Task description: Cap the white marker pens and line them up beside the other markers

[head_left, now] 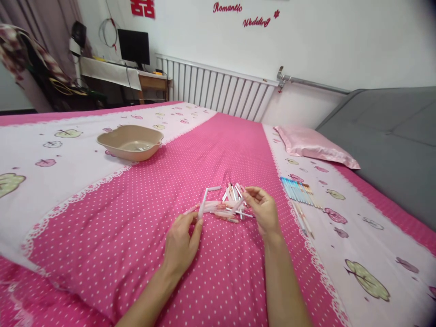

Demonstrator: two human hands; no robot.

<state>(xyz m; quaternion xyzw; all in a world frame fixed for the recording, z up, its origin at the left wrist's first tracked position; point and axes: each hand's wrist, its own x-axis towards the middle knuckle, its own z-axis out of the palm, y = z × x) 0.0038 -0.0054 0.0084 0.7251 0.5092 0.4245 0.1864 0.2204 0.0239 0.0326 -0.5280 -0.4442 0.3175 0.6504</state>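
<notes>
On my head feed, I see the left hand [182, 240] pinching a slim white piece [203, 204] and the right hand [265, 211] pinching a pale pen [237, 205] at the pile [226, 214] of pens on the bed [218, 272]. A row [298, 190] of pens lies right, a basin [132, 152] farther off, left.

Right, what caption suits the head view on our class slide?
Left hand and right hand holding slim sticks at a loose pile on pink bedding.
</notes>
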